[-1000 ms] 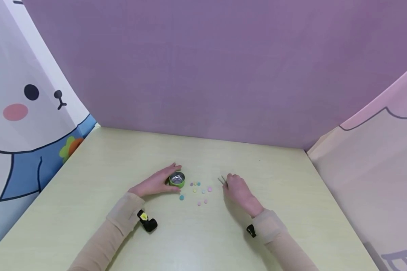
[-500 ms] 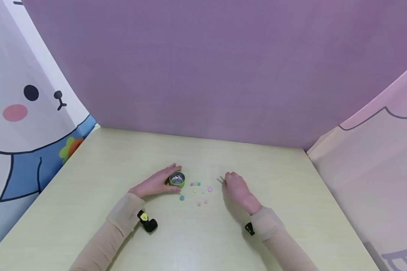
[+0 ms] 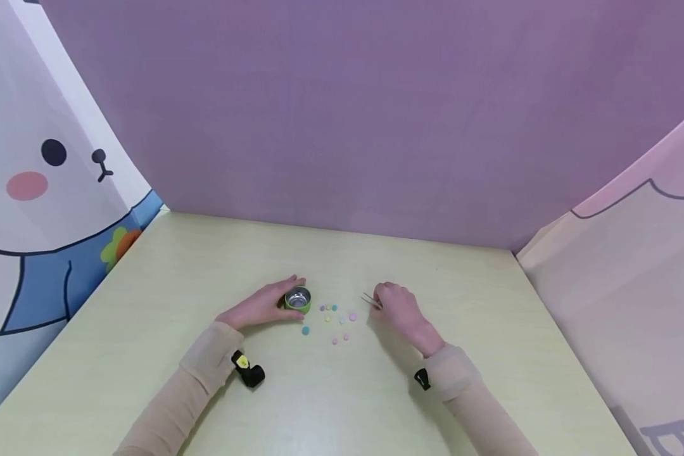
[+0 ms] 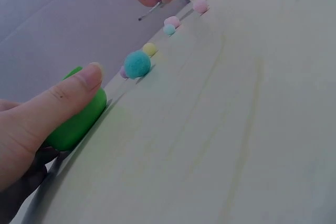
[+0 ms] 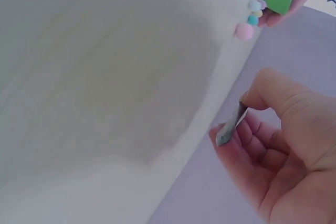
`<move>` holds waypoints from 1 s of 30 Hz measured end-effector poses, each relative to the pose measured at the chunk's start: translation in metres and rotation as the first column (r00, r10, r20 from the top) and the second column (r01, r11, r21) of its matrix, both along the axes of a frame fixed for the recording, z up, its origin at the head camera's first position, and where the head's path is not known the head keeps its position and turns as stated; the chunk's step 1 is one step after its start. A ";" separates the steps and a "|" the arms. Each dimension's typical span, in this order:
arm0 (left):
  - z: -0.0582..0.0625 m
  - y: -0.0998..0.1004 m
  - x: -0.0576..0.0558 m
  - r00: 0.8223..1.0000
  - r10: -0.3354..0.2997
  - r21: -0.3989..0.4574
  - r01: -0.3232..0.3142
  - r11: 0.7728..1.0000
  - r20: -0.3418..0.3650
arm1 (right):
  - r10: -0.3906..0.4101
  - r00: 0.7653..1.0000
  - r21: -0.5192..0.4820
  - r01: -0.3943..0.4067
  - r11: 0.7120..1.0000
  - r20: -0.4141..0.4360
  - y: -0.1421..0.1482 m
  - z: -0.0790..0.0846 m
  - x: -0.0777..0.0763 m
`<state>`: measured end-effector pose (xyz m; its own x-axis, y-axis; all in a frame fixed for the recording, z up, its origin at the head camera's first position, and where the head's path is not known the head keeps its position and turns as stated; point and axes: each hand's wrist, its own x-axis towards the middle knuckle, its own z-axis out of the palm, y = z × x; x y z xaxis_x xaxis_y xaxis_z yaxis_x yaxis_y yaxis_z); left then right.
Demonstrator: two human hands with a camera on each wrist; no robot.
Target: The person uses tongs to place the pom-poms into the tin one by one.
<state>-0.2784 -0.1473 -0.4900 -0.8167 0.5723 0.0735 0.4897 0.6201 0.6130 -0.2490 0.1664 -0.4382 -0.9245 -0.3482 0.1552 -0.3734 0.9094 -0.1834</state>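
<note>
My left hand [image 3: 260,306] holds a small round green cup [image 3: 298,310] with a shiny metal inside. In the left wrist view, the thumb [image 4: 90,77] lies against the green cup wall [image 4: 81,127]. My right hand [image 3: 401,311] pinches thin metal tweezers [image 3: 370,300] between thumb and finger, raised over the table. The two tips stand apart with nothing between them. Between the hands lie several small pompoms: a blue pompom [image 3: 305,330] closest to the cup, a pink pompom [image 3: 353,316] closest to the tweezers, and others in yellow, purple and pale blue.
All of this is on a pale wood-look table [image 3: 342,392]. A purple backdrop [image 3: 342,114] rises at its far edge. Printed cloths hang at the left and right. Each wrist wears a black camera, such as the left wrist camera [image 3: 253,377].
My right hand has shifted slightly away from me, and the tweezers' tips have come a little left, toward the pompoms. The left hand and the cup stay in place.
</note>
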 end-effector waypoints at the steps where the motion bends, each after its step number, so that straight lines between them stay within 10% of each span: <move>1: 0.000 0.000 0.000 1.000 0.001 -0.001 -0.001 1.000 -0.003 | 0.018 1.000 0.006 -0.018 1.000 -0.009 0.000 0.002 0.000; 15: 0.000 -0.001 -0.005 1.000 -0.008 -0.003 0.008 1.000 -0.029 | 0.322 0.946 0.004 -0.322 0.947 0.032 0.007 0.010 0.008; 30: -0.001 0.000 -0.003 1.000 -0.004 -0.018 0.004 1.000 -0.019 | 0.378 0.925 0.012 -0.378 0.926 0.035 0.008 0.003 0.010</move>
